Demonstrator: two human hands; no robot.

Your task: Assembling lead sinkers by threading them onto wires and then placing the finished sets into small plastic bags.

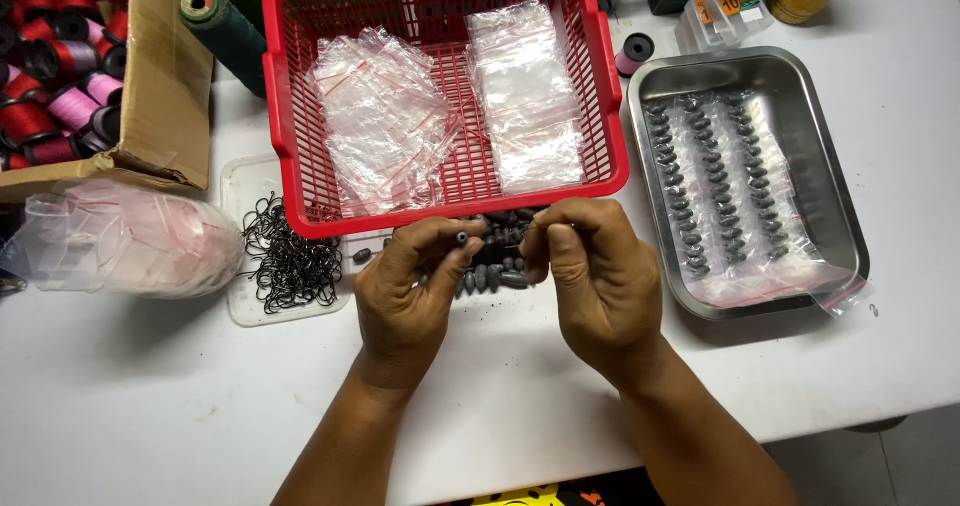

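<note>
Forearms come up from the near edge of the white worktop (120,416), and both hands meet just in front of the red basket. The left hand (405,301) has its grip pinched together on a small dark sinker (463,237), held between thumb and fingertips with one end showing. The right hand (595,286) is curled shut beside it, fingertips close to the left hand's; whether it holds something fine I cannot tell. The two hands are near each other but not touching.

Just beyond and partly under the hands lies a loose pile of dark sinkers (495,271) on the worktop, touching the basket's front wall. To the left of it a clear shallow tray (238,181) holds a tangle of black hooks (290,261); further left sits a crumpled clear bag (130,238) with pinkish contents.

On the right, a steel tray (845,206) carries clear bags with rows of dark sinkers (715,186) packed inside.

The red basket (605,86) stands behind the hands and holds two heaps of small clear zip bags (385,116), one loose, one stacked. At far left, a cardboard box (165,76) is filled with thread spools (55,96) in red and pink, and a dark green spool (225,36) lies between box and basket.
</note>
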